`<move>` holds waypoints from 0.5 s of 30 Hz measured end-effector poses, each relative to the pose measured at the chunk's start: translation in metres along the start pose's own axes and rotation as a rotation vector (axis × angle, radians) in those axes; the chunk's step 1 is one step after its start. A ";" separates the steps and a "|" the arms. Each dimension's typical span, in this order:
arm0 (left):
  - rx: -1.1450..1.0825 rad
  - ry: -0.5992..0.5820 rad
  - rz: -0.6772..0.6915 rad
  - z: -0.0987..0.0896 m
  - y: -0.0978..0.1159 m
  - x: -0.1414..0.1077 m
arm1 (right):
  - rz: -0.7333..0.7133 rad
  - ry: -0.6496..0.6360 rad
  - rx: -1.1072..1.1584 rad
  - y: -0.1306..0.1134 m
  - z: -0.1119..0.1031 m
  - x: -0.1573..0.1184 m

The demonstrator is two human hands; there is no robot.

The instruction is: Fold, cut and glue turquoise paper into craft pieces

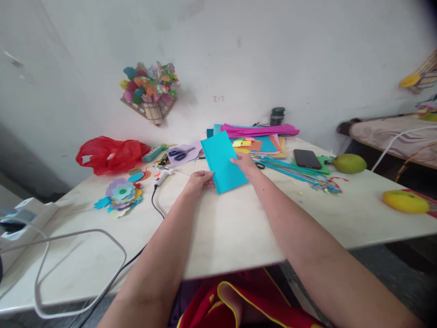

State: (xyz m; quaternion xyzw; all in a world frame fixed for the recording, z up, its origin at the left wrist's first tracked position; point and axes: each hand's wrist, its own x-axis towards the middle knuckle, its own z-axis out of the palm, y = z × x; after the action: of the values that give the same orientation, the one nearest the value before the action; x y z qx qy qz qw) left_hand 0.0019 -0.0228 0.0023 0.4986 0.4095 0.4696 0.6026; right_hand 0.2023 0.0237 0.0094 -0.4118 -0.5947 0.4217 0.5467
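A blue sheet of craft paper (223, 161) is held tilted above the table between my two hands. My left hand (200, 180) pinches its lower left edge between thumb and fingers. Across from it, my right hand (245, 165) grips the right edge, thumb lying on the front face. Left of the paper sit a white glue gun (163, 176) and dark-handled scissors (180, 153), the scissors resting on a lilac sheet (191, 149). Behind the paper is a stack of coloured sheets (269, 145) topped by a magenta piece (259, 131).
Paper flower cutouts (121, 193) and a red plastic bag (111, 154) occupy the left side. Thin paper strips (290, 169), a phone (307, 159), a green mango (348, 163) and a yellow mango (405, 201) lie right. A white cable (82, 232) loops over the left front edge.
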 end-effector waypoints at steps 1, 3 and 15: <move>-0.004 0.009 0.010 0.000 0.000 0.000 | -0.028 0.037 -0.021 0.000 0.001 0.001; -0.010 0.033 0.026 0.000 0.000 0.000 | -0.089 0.141 -0.059 0.000 0.002 0.002; 0.026 0.155 0.100 -0.001 -0.002 0.003 | -0.204 0.044 -0.618 -0.033 0.028 -0.016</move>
State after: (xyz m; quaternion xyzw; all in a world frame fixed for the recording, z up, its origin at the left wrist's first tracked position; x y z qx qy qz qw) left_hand 0.0018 -0.0200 -0.0005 0.4884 0.4356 0.5307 0.5386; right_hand 0.1748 -0.0028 0.0343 -0.5056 -0.7208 0.1550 0.4481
